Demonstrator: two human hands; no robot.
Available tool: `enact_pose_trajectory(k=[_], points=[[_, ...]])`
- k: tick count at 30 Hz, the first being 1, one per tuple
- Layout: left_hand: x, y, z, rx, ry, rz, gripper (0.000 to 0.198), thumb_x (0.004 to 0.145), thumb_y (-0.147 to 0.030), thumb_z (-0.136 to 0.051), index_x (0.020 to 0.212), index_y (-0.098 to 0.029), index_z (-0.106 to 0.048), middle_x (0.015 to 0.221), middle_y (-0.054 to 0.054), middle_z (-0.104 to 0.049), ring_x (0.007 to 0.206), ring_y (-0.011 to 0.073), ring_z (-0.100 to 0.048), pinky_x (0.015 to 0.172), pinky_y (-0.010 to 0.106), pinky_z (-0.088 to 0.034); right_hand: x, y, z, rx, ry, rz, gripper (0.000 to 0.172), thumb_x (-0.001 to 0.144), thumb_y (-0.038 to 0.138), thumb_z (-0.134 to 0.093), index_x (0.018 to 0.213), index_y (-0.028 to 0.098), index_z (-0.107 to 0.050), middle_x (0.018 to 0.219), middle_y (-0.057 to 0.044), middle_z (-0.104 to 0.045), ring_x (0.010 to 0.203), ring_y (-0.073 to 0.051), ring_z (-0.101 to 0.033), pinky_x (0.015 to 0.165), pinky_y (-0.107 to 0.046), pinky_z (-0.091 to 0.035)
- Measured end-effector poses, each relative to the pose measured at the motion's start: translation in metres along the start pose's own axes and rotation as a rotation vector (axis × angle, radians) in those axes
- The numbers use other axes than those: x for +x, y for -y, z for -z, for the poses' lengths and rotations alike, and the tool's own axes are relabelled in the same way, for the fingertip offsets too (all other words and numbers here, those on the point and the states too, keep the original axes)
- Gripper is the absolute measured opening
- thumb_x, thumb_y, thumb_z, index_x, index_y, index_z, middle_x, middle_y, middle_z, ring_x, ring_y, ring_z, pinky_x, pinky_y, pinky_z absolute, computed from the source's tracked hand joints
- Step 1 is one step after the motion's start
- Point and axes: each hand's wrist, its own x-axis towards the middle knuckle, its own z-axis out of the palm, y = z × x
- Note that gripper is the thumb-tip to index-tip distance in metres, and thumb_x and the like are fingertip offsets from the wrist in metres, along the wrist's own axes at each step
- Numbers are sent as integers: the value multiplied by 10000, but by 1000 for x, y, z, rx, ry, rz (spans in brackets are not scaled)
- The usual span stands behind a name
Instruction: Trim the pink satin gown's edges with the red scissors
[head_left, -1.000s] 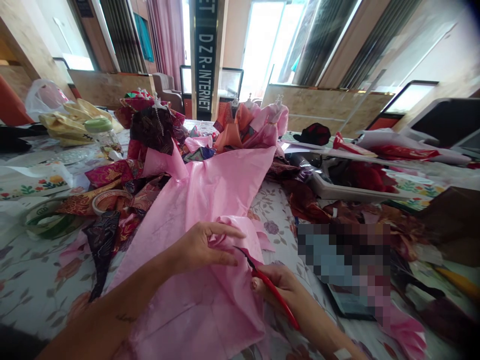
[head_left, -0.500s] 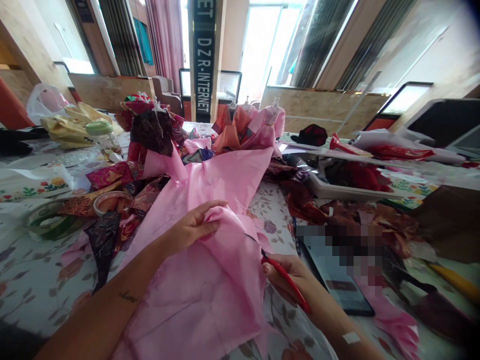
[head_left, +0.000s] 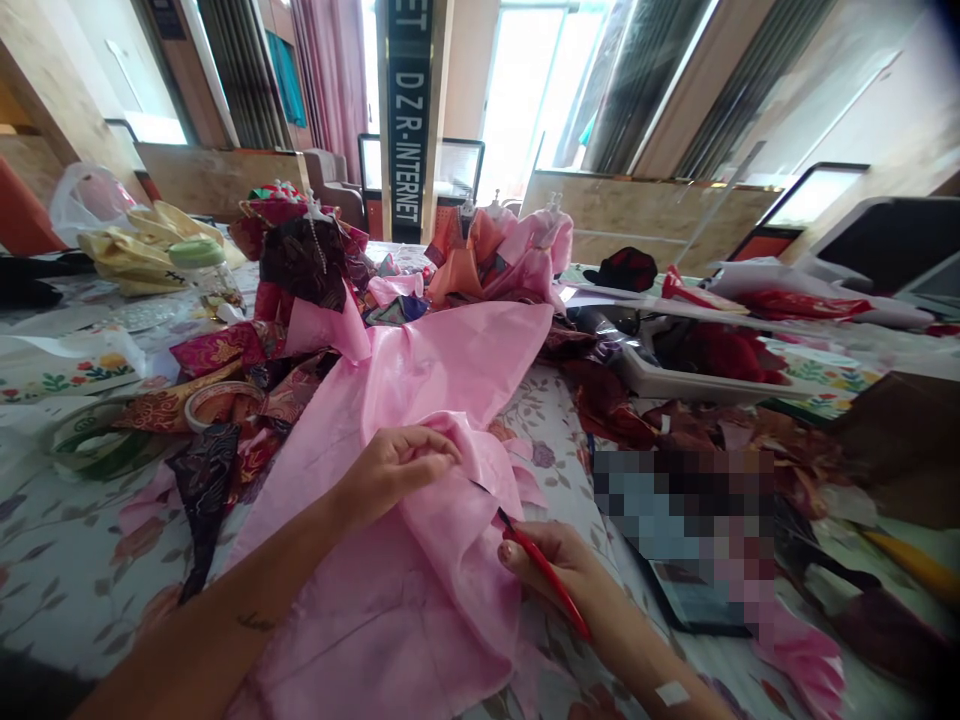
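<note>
A large piece of pink satin fabric (head_left: 442,590) lies across the floral tablecloth in front of me. My left hand (head_left: 397,470) pinches a raised fold of it between thumb and fingers. My right hand (head_left: 544,565) grips a pair of red-handled scissors (head_left: 544,580) just to the right of that fold. Their thin dark blades (head_left: 487,498) point up and left along the fabric's edge, and the tips are hidden by the cloth.
Patterned brocade scraps (head_left: 217,360) and a roll of tape (head_left: 223,402) lie left of the fabric. Small dressed doll figures (head_left: 487,255) stand beyond it. A white tray (head_left: 697,385) holds red cloth at right. A blurred patch covers objects beside my right hand.
The scissors have shifted left and tilted, their blades now lying further along the fabric's edge. My left hand has moved slightly, and the pink fold has changed shape.
</note>
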Motion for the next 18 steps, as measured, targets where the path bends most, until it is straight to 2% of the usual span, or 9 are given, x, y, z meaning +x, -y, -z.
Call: enact_pose_trajectory(k=[3, 6, 10, 14, 18], points=[[0, 2, -1, 67, -7, 52, 278, 659, -376, -759, 815, -158, -683, 754, 5, -622, 672, 117, -535, 591, 215, -409, 1, -3, -1, 12, 10, 3, 562, 705, 646, -634, 539, 197, -338, 537, 62, -246, 491, -71, -193, 449, -250, -118], [0, 4, -3, 105, -7, 32, 294, 652, -373, -776, 823, -157, -674, 754, 1, -616, 654, 107, -528, 574, 210, -411, 2, -6, -2, 45, 21, 14, 545, 719, 619, -643, 551, 194, -347, 544, 62, -252, 496, -70, -190, 448, -246, -116], [-1, 4, -7, 38, -3, -17, 248, 696, -316, -754, 888, -169, -702, 934, 37, -695, 829, 156, -627, 734, 244, -488, 2, -9, -3, 62, 15, 13, 532, 728, 597, -652, 556, 193, -351, 539, 63, -262, 487, -67, -192, 449, -246, -115], [-2, 4, -11, -5, 34, -23, 187, 759, -285, -695, 911, -188, -747, 938, 45, -743, 932, 196, -668, 868, 295, -510, 3, -13, -4, 73, -2, 14, 528, 722, 595, -656, 556, 190, -362, 534, 63, -276, 489, -68, -201, 450, -243, -128], [-3, 3, -11, -3, -4, -11, 222, 778, -300, -677, 953, -181, -743, 999, 51, -738, 999, 206, -656, 906, 303, -506, 4, -14, -5, 63, -10, 6, 519, 723, 586, -659, 563, 190, -364, 545, 59, -283, 495, -70, -213, 450, -239, -135]])
